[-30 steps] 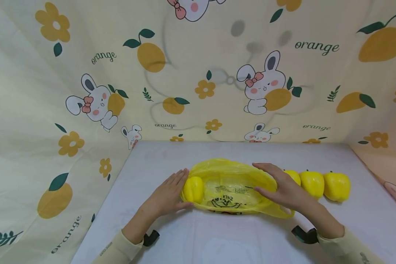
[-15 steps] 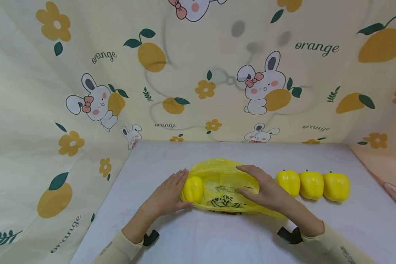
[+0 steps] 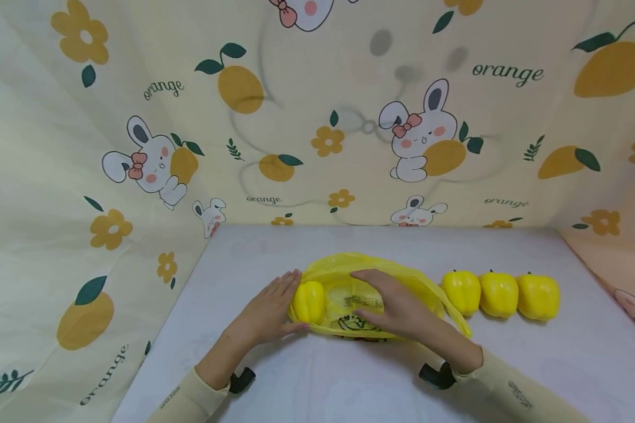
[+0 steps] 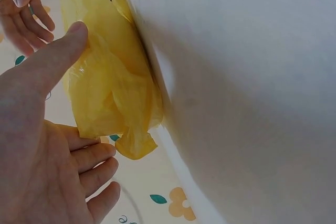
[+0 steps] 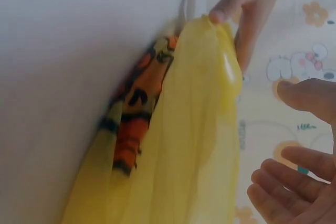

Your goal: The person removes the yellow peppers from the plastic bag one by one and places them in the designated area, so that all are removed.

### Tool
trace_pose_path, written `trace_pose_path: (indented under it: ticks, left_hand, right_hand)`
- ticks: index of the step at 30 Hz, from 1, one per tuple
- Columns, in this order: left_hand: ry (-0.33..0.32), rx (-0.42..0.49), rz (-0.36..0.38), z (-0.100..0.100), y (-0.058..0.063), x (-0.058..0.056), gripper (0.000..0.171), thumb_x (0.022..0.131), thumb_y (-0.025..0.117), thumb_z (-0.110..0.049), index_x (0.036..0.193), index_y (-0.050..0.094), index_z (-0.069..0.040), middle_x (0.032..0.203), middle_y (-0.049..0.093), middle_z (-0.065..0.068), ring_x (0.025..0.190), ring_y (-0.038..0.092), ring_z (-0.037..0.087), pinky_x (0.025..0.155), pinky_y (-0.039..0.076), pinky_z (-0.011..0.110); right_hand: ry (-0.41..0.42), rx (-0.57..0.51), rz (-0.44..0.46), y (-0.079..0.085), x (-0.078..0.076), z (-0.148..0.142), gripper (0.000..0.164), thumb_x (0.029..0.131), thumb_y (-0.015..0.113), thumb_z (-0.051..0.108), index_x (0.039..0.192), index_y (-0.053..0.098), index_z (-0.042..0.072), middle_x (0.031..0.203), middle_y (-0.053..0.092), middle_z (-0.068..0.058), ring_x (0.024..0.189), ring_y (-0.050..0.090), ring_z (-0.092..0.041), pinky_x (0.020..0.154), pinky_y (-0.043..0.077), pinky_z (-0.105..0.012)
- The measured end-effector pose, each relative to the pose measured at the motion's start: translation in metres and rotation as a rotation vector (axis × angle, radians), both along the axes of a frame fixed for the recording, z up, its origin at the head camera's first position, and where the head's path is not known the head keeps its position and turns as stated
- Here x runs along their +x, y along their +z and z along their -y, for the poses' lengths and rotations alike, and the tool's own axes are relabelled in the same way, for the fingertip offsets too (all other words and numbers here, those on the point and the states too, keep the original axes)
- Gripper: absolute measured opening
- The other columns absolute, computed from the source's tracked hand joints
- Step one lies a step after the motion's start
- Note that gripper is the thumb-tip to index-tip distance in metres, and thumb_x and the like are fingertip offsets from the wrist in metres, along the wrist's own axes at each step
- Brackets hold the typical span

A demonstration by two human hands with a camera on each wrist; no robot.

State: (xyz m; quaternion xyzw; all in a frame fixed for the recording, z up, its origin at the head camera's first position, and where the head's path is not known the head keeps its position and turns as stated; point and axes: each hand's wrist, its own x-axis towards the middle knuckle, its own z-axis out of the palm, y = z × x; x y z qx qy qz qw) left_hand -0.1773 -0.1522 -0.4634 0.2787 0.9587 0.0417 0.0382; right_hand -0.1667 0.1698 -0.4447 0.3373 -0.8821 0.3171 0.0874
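A yellow plastic bag (image 3: 418,285) with printed letters and a face lies spread with its mouth facing up. One yellow bell pepper (image 3: 309,302) sits inside its left end. My left hand (image 3: 267,311) rests against that end, fingers straight along the edge and thumb at the front rim; in the left wrist view the thumb (image 4: 65,51) lies along the bag's side. Over the middle of the bag is my right hand (image 3: 399,305), thumb and fingers spread apart with nothing between them. In the right wrist view its fingers (image 5: 286,184) stand beside the bag.
Three more yellow bell peppers stand in a row right of the bag: a near one (image 3: 461,292), a middle one (image 3: 499,295) and a far-right one (image 3: 538,297). The white table (image 3: 338,382) ends at a printed cloth backdrop (image 3: 296,117).
My right hand has moved left from the bag's right end to over its middle, uncovering the nearest loose pepper and a bag handle. The left hand has stayed in place.
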Motion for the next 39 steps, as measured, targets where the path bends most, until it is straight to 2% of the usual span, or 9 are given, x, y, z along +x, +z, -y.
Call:
trace_pose_path:
  ticks: [19,29,39]
  left_hand:
    - [-0.022,-0.011,-0.018,0.001,0.0,-0.001,0.11,0.098,0.068,-0.067,0.17,0.019,0.001,0.178,0.02,0.015,0.164,0.022,0.031,0.134,0.02,0.049]
    - [-0.015,0.003,0.015,0.001,0.003,0.0,0.112,0.097,0.068,-0.067,0.171,0.017,-0.001,0.179,0.018,0.014,0.165,0.021,0.031,0.135,0.019,0.048]
    - [-0.015,0.003,0.005,0.001,0.001,-0.001,0.111,0.097,0.067,-0.068,0.171,0.018,-0.001,0.179,0.019,0.013,0.164,0.022,0.031,0.135,0.018,0.048]
  right_hand:
    - [-0.006,0.048,0.169,-0.014,-0.008,0.042,0.074,0.092,0.088,0.027,0.155,0.054,0.009,0.155,0.058,-0.008,0.143,0.055,-0.03,0.117,0.05,-0.054]
    - [0.019,0.061,0.185,-0.024,-0.014,0.055,0.073,0.093,0.087,0.026,0.155,0.053,0.009,0.154,0.058,-0.007,0.141,0.056,-0.026,0.118,0.05,-0.05]
    - [0.006,0.099,0.156,-0.03,-0.015,0.064,0.077,0.093,0.088,0.031,0.157,0.05,0.011,0.155,0.056,-0.005,0.142,0.055,-0.024,0.117,0.05,-0.048]
